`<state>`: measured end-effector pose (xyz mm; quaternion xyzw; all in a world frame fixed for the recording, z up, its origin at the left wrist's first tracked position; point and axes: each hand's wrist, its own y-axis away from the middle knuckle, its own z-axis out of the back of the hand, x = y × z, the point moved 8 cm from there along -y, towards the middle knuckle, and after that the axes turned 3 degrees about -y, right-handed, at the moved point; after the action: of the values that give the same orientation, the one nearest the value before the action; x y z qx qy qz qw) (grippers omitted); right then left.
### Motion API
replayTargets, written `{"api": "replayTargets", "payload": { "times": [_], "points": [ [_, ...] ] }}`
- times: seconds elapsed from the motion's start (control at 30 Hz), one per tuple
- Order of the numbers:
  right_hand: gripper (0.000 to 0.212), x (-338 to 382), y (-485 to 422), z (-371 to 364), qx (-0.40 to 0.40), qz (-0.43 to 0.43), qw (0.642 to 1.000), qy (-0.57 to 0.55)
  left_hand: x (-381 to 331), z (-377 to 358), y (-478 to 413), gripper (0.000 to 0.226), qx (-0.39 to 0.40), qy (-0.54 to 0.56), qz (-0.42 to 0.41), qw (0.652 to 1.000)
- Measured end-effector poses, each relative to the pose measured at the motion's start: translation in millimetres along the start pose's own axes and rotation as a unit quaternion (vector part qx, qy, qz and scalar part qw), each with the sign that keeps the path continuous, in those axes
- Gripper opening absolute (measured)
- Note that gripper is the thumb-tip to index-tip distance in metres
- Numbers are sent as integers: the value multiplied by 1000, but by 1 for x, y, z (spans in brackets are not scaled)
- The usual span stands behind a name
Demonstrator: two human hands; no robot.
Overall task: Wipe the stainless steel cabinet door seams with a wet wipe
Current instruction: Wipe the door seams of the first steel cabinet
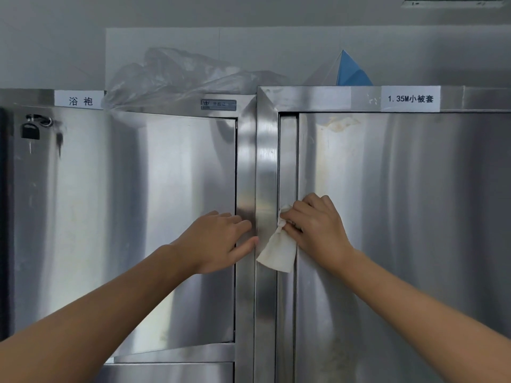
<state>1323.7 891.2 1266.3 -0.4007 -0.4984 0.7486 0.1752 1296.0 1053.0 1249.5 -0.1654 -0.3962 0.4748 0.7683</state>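
Wet wipe bunched, pinched in right hand, held against door seam just right of centre post; loose end hung below fingers. Left hand laid flat, fingers straight, against left edge of post. Padlock seen far left of post, plastic bag above-left.

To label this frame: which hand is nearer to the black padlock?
Left. The left hand lies below-right of the padlock; the right hand is farther right, gripping the wipe.
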Motion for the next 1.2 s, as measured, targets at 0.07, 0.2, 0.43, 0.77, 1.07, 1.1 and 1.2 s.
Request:
{"api": "replayTargets", "payload": {
  "times": [0.07, 0.2, 0.43, 0.77, 1.07, 1.1, 1.2],
  "points": [
    [6, 5, 10, 0, -6, 7, 1000, -3, -3, -3, 3, 59, 8, 6, 1, 1000],
    [7, 16, 30, -2, 4, 14, 1000, -2, -8, -14, 15, 62, 30, 23, 6, 999],
    [6, 28, 58, -10, 32, -25, 999, 7, -16, -49, 39, 57, 54, 35, 1, 998],
    [8, 45, 93, -16, 36, -64, 997, -6, -23, -78, 65, 56, 76, 56, 14, 995],
    [11, 66, 140, -28, 81, -101, 992, -9, -54, -89, 87, 48, 61, 85, 12, 994],
    [11, 68, 146, -29, 90, -107, 990, -11, -58, -89, 89, 46, 60, 91, 11, 994],
    [14, 80, 165, -37, 145, -103, 984, -10, -66, -89, 94, 46, 60, 101, 4, 993]
  ]
}}
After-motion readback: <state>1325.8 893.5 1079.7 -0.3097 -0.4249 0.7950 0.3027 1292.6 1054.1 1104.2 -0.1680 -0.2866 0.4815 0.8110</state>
